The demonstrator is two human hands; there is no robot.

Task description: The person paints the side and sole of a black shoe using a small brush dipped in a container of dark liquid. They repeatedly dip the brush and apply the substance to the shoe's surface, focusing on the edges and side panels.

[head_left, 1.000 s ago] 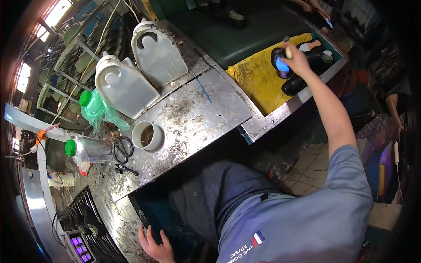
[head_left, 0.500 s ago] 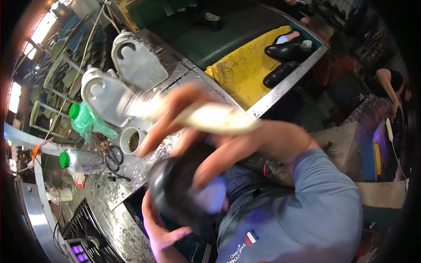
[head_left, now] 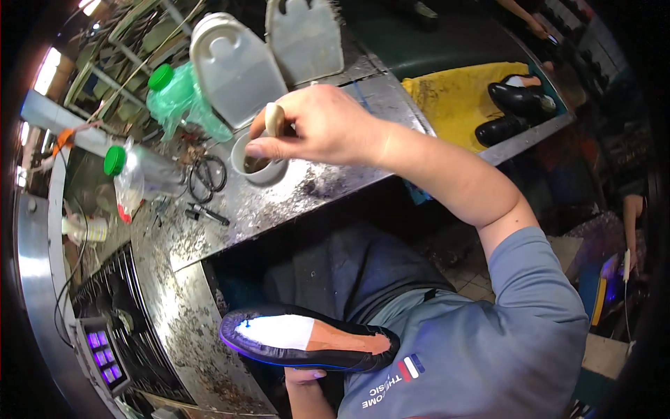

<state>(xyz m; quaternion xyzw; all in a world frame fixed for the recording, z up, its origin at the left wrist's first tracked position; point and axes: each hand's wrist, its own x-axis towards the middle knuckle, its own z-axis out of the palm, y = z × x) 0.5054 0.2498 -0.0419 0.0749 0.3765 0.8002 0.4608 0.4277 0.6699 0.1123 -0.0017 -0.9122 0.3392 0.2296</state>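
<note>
"Can you see the left hand?"

"Barely. It holds the black shoe from beneath, sole up, at lower middle of the frame; the shoe hides most of its fingers."

"And the right hand?"

"Closed around a pale handle, whose lower end I can't make out. The hand covers part of the white cup."

"What's around?"

"Scissors left of the cup, two jugs above, one cut off by the top edge. More shoes sit on the yellow cloth, upper right."

"The right arm?"

"Reaching in from the right, wrist over the cup."
</note>
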